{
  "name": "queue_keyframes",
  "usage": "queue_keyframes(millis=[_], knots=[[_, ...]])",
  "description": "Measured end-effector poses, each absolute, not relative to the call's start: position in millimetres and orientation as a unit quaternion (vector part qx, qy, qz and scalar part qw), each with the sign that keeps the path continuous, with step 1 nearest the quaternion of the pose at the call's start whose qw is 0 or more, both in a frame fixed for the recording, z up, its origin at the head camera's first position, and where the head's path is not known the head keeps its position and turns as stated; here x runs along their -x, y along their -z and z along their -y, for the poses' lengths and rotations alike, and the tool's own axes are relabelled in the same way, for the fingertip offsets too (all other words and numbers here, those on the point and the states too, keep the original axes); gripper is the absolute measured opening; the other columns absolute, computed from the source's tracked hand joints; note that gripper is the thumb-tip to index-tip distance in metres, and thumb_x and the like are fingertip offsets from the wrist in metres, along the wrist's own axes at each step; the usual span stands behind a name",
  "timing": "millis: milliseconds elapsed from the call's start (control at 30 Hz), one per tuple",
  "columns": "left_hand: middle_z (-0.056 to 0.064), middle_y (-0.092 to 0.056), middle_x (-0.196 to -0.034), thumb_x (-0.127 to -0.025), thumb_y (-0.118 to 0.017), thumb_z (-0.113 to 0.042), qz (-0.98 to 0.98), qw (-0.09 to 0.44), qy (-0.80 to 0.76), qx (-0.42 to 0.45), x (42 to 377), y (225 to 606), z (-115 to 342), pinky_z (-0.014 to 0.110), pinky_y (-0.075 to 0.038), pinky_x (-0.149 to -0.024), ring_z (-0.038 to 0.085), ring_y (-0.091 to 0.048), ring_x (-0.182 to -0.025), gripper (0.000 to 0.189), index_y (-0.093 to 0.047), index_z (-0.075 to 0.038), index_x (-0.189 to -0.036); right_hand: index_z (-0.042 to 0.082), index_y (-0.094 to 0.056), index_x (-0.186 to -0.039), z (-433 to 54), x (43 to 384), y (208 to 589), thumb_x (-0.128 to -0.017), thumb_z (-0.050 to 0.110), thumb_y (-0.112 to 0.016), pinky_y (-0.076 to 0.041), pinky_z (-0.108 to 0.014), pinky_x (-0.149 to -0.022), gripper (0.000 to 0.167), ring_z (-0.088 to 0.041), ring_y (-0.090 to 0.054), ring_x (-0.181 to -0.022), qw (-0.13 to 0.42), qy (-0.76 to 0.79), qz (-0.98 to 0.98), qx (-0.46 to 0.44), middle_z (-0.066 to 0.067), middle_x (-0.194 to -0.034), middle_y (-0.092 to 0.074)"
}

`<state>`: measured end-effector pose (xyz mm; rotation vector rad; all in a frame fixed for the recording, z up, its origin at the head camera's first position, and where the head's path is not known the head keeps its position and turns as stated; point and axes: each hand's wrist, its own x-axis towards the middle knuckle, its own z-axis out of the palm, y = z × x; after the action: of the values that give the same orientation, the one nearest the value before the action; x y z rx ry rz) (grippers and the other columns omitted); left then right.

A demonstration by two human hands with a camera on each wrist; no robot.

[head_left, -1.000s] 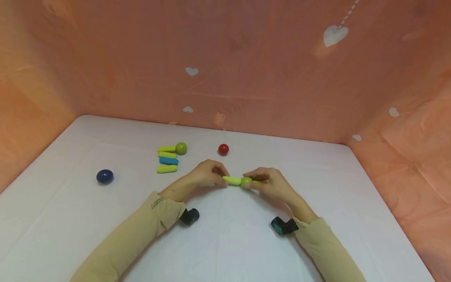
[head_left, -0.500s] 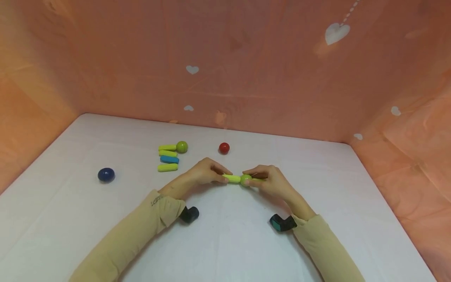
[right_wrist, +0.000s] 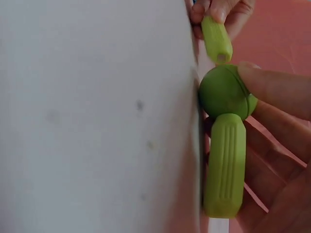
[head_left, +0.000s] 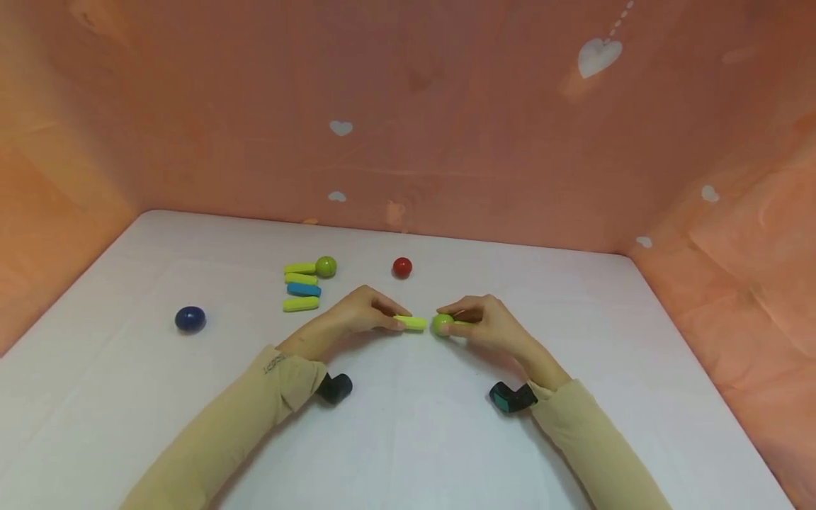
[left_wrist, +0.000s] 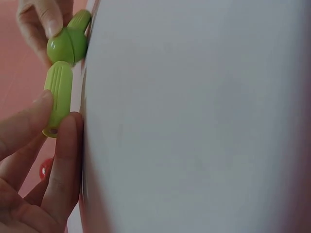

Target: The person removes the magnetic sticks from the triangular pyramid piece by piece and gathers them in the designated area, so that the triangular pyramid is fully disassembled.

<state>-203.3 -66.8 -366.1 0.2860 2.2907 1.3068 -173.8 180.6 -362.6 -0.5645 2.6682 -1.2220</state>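
My left hand [head_left: 362, 309] pinches a ridged yellow-green rod [head_left: 413, 323] between thumb and fingers near its left end. A square hole shows in the rod's near end in the right wrist view. Across a small gap, my right hand [head_left: 494, 326] grips a green ball [head_left: 443, 324] with a seam round it. Attached to that ball is a second ridged yellow-green rod [right_wrist: 226, 165], lying along the right fingers. In the head view this second rod is mostly hidden by the hand. Both hands are low over the white table.
To the left lie another green ball [head_left: 326, 266] with a yellow-green rod [head_left: 299, 268] against it, further yellow-green rods [head_left: 300, 304] and a blue rod [head_left: 303, 290]. A red ball [head_left: 402, 267] sits behind the hands. A dark blue ball [head_left: 190, 319] is far left on the white table [head_left: 408, 439].
The left-hand rod touched the green ball in the earlier frames; now a gap parts them. My left hand has shifted slightly left with the rod. The right hand keeps its grip on the ball.
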Motion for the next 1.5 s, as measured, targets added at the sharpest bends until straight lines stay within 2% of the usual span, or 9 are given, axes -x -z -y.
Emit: queue_keyframes(millis=[267,467,667,800,967,1167,1300,1500], knots=[[0.008,-0.066,-0.119,-0.085,-0.072,-0.014,-0.833,0.246,-0.486,-0.097,198,366,91,0.034,-0.045,-0.096,0.023,-0.051,-0.115,0.027,-0.073,-0.011,-0.111,0.008,-0.070,-0.114,-184,173,360,-0.083,0.022,-0.075,-0.052,-0.035,-0.087,0.034,-0.019,-0.068,-0.096,0.087,0.409,-0.892,0.172,-0.008,-0.106,-0.071],[0.008,-0.063,-0.124,-0.085,-0.072,-0.021,-0.847,0.227,-0.474,-0.084,192,363,122,0.035,-0.044,-0.096,0.024,-0.051,-0.117,0.032,-0.071,-0.013,-0.116,0.008,-0.071,-0.112,-181,175,360,-0.082,0.021,-0.076,-0.051,-0.030,-0.082,0.033,-0.018,-0.068,-0.094,0.095,0.411,-0.890,0.173,-0.008,-0.105,-0.072],[0.007,-0.069,-0.113,-0.084,-0.072,-0.022,-0.855,0.198,-0.467,-0.109,187,356,152,0.026,-0.047,-0.083,0.016,-0.057,-0.100,0.036,-0.069,-0.009,-0.118,0.008,-0.071,-0.113,-184,177,360,-0.083,0.021,-0.075,-0.051,-0.029,-0.082,0.033,-0.020,-0.069,-0.096,0.105,0.409,-0.889,0.174,-0.009,-0.107,-0.071],[0.006,-0.071,-0.107,-0.083,-0.074,-0.023,-0.863,0.179,-0.459,-0.115,184,353,167,0.024,-0.049,-0.079,0.012,-0.059,-0.092,0.037,-0.069,-0.008,-0.117,0.007,-0.070,-0.113,-187,177,358,-0.083,0.020,-0.075,-0.051,-0.028,-0.081,0.033,-0.021,-0.069,-0.097,0.109,0.408,-0.890,0.172,-0.010,-0.109,-0.071],[0.009,-0.069,-0.113,-0.083,-0.074,-0.026,-0.874,0.161,-0.447,-0.099,180,352,184,0.027,-0.043,-0.084,0.019,-0.057,-0.104,0.041,-0.068,-0.009,-0.119,0.007,-0.070,-0.113,-188,177,358,-0.083,0.021,-0.076,-0.051,-0.028,-0.080,0.034,-0.020,-0.069,-0.096,0.110,0.407,-0.890,0.173,-0.010,-0.109,-0.071],[0.015,-0.064,-0.125,-0.084,-0.074,-0.027,-0.877,0.163,-0.447,-0.069,178,351,194,0.034,-0.044,-0.092,0.029,-0.052,-0.118,0.043,-0.067,-0.008,-0.121,0.007,-0.070,-0.113,-190,178,359,-0.083,0.021,-0.076,-0.051,-0.026,-0.080,0.034,-0.021,-0.069,-0.096,0.114,0.413,-0.887,0.170,-0.010,-0.110,-0.071],[0.018,-0.063,-0.125,-0.083,-0.075,-0.027,-0.878,0.163,-0.446,-0.061,179,352,197,0.036,-0.045,-0.093,0.031,-0.052,-0.119,0.044,-0.066,-0.005,-0.121,0.007,-0.071,-0.113,-192,178,361,-0.082,0.021,-0.076,-0.051,-0.024,-0.079,0.034,-0.021,-0.069,-0.097,0.113,0.416,-0.886,0.169,-0.010,-0.110,-0.071],[0.020,-0.062,-0.124,-0.083,-0.074,-0.024,-0.879,0.164,-0.445,-0.044,180,353,202,0.033,-0.049,-0.087,0.029,-0.056,-0.112,0.044,-0.065,-0.001,-0.120,0.006,-0.070,-0.113,-192,178,361,-0.083,0.021,-0.076,-0.051,-0.021,-0.077,0.035,-0.020,-0.069,-0.096,0.112,0.422,-0.882,0.178,-0.011,-0.109,-0.071]])
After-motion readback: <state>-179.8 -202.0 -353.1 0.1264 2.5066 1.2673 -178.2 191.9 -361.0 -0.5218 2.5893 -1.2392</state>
